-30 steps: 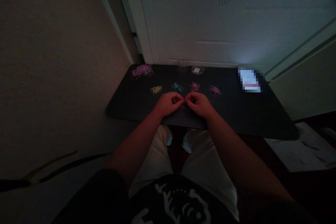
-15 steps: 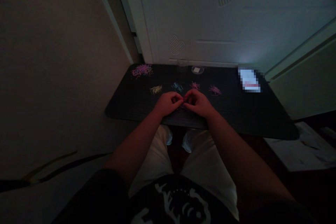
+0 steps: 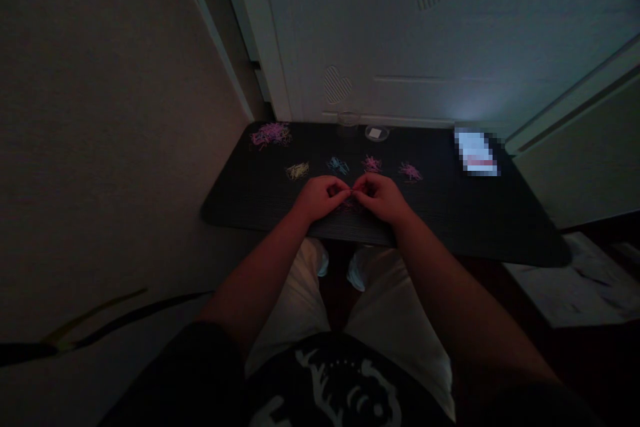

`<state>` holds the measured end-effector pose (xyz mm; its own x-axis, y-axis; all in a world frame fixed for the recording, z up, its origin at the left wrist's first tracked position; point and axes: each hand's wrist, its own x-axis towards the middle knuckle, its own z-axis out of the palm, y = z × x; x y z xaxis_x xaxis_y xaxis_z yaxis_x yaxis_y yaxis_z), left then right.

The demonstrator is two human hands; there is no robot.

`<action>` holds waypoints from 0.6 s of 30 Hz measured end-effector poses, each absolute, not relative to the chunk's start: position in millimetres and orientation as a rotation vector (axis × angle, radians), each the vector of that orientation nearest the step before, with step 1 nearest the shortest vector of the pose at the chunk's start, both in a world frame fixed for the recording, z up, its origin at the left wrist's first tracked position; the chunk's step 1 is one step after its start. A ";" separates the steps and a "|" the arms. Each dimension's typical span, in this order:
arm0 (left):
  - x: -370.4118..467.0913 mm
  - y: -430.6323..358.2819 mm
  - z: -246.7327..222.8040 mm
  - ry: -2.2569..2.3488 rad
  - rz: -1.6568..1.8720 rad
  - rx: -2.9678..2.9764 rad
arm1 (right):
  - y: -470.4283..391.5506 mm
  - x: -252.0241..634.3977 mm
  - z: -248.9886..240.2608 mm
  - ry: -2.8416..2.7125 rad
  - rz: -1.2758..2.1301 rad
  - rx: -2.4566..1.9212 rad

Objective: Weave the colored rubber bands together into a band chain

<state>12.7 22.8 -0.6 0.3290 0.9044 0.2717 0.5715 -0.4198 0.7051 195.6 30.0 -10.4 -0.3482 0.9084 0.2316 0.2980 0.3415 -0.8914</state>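
My left hand (image 3: 323, 198) and my right hand (image 3: 381, 197) meet fingertip to fingertip above the near middle of a dark table (image 3: 240, 197). Both are closed in a pinch; what they hold is too small and dim to name. Under the fingertips lies a small reddish pile (image 3: 347, 204), partly covered. Beyond my hands are small piles of thin pieces: a yellowish pile (image 3: 297, 171), a blue pile (image 3: 338, 165), a pink pile (image 3: 371, 163) and a purplish-pink pile (image 3: 411, 172).
A larger mixed pile (image 3: 271, 135) lies at the table's far left corner. A clear container (image 3: 349, 121) and a round clear lid (image 3: 377, 133) stand near the back edge. A bright blurred object (image 3: 476, 152) lies at the far right. Behind is a white door (image 3: 360, 27).
My right fingers have closed in a little beside the left fingertips. The piles look the same.
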 end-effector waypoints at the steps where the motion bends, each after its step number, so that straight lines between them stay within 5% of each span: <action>1: 12.5 22.9 -0.9 1.294 0.895 2.112 | 30.2 195.7 -10.8 -1.840 0.991 -1.071; 18: 12.0 23.7 -1.7 1.285 0.869 2.099 | 29.8 195.1 -10.5 -1.862 0.883 -1.105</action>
<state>12.0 23.7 -1.7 0.3425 0.9058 0.2493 0.5685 -0.4111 0.7126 195.1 29.8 -10.5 -0.3162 0.9093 0.2705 0.3661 0.3800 -0.8495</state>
